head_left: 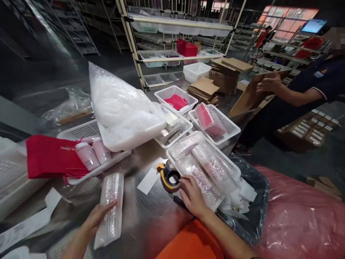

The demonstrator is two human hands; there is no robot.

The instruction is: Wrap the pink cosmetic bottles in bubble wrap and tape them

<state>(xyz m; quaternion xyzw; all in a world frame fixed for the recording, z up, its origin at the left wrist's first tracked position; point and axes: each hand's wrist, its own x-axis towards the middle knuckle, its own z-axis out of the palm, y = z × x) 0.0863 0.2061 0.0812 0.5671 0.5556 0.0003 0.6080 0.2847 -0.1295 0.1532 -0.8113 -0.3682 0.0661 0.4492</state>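
Observation:
My left hand (98, 218) grips a long, flat bubble-wrapped package (110, 207) by its side, low over the metal table (136, 212). At the middle of the table, my right hand (194, 197) has its thumb and fingers at the edge of a yellow and black tape dispenser (167, 180), closed on its roll side. A white paper slip (148, 181) lies beside the dispenser. Just under my right hand is a black-handled tool (180, 202), its kind partly hidden. To the right, a white basket (229, 166) holds several bubble-wrapped packages (201, 158).
A bulging clear bag (121, 104) sits on a white tub at the left. Near it are a red bag (54, 156) and pink bottles (87, 155). Cardboard (205, 88) is stacked behind. A co-worker (296, 93) handles a board at right. A lined black bin (260, 201) stands near me.

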